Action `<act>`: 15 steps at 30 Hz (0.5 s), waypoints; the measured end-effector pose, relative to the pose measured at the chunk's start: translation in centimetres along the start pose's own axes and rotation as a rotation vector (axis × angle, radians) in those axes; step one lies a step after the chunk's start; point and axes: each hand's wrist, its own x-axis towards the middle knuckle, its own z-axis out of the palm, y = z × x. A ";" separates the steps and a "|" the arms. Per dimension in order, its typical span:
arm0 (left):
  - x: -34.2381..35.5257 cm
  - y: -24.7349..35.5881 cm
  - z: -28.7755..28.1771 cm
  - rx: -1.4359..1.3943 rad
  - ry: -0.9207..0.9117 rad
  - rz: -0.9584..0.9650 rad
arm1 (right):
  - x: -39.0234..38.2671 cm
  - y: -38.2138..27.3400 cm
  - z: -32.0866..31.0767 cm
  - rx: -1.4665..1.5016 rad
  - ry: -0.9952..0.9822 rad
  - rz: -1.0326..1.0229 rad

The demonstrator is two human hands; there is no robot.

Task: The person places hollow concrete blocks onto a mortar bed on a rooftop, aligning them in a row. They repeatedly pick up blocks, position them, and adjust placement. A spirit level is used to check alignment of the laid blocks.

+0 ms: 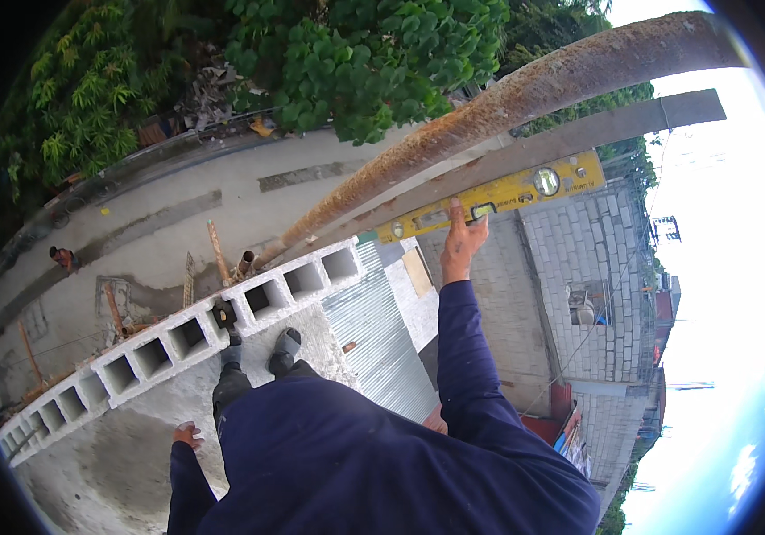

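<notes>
My right hand (pixel 464 242), at the end of a stretched arm, grips a yellow spirit level (pixel 570 175) by its middle, with a finger laid on its face. The level lies lengthwise along a long flat board (pixel 614 123) that rises past it; I cannot tell if the two touch all along. Low on the left, my left hand (pixel 188 435) hangs beside my body, fingers loosely bent, with nothing visible in it. A row of hollow concrete blocks (pixel 208 303), their cavities showing, runs in front of my feet.
A thick rusty pole (pixel 507 100) slants up beside the board. Rusty uprights (pixel 219 254) stand beyond the blocks, above a lower paved area where a person (pixel 63 259) is. Corrugated metal sheet (pixel 382 330) lies right of my feet. A block wall (pixel 601 259) rises at right.
</notes>
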 end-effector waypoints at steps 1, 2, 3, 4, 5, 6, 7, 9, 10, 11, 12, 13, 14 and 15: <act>0.2 -0.1 0.1 0.027 -0.005 0.006 | 0.0 -0.1 0.0 -0.009 -0.006 -0.006; 0.4 -0.3 0.2 0.011 -0.012 -0.001 | 0.0 -0.1 0.0 -0.033 -0.007 -0.016; 0.7 -0.4 0.2 -0.005 -0.019 -0.010 | -0.1 -0.1 0.0 0.000 -0.010 -0.019; 0.9 -0.5 0.2 -0.001 -0.006 -0.033 | -0.1 -0.1 0.0 0.019 -0.008 -0.026; 1.1 -0.7 0.2 -0.027 -0.029 -0.025 | -0.1 0.0 0.0 0.034 -0.010 -0.025; 1.2 -0.8 0.2 -0.032 -0.034 -0.031 | -0.1 0.1 0.0 0.030 -0.007 -0.026; 1.4 -0.8 0.3 -0.040 -0.021 -0.057 | -0.1 0.2 0.0 0.023 -0.008 -0.021; 1.5 -1.0 0.4 -0.057 -0.011 -0.051 | -0.1 0.4 -0.1 0.030 -0.003 -0.020; 1.6 -1.0 0.5 -0.064 -0.012 -0.056 | -0.1 0.5 -0.1 0.045 0.002 -0.024; 1.6 -1.0 0.7 -0.055 0.002 -0.080 | -0.1 0.6 -0.1 0.063 0.002 -0.011; 1.6 -0.9 0.8 -0.072 -0.027 -0.061 | 0.0 0.6 -0.1 0.023 0.001 -0.038; 1.7 -0.8 0.9 -0.073 -0.041 -0.059 | 0.0 0.6 -0.1 -0.013 -0.003 -0.049; 1.7 -0.7 1.1 -0.049 -0.039 -0.070 | 0.0 0.6 -0.2 -0.052 -0.004 -0.052; 1.8 -0.6 1.2 -0.066 -0.051 -0.058 | 0.0 0.5 -0.2 -0.059 -0.009 -0.062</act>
